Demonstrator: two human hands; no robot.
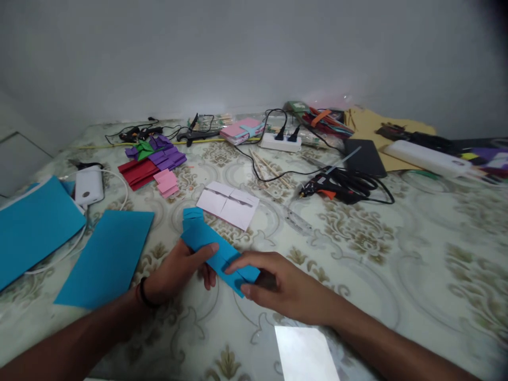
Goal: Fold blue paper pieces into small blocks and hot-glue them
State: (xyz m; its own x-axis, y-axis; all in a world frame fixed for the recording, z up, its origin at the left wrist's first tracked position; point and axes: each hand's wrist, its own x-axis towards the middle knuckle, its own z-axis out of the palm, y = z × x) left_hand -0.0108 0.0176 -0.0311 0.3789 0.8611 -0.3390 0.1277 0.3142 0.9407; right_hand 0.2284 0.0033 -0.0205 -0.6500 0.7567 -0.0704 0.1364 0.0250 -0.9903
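Observation:
A folded strip of blue paper (pixel 212 241) is held in both hands, slanting down to the right over the patterned tablecloth. My left hand (pixel 184 267) grips its left part, thumb on top and fingers underneath. Around the strip's right end, my right hand (pixel 273 280) has its index finger on the surface and its thumb at the lower edge. Small blue folded pieces (pixel 192 213) sit at the strip's far left end. Just beyond lies a white folded paper (pixel 228 205). One blue sheet (pixel 107 254) rests left of my left hand.
A glue gun (pixel 329 185) with a coiled cable lies right of centre, near a clear ruler (pixel 297 219). Behind are a power strip (pixel 281 142) and red folded paper (pixel 138 173). A white power bank (pixel 89 185) and more blue paper (pixel 35 227) lie left; a white sheet (pixel 305 354) is in front.

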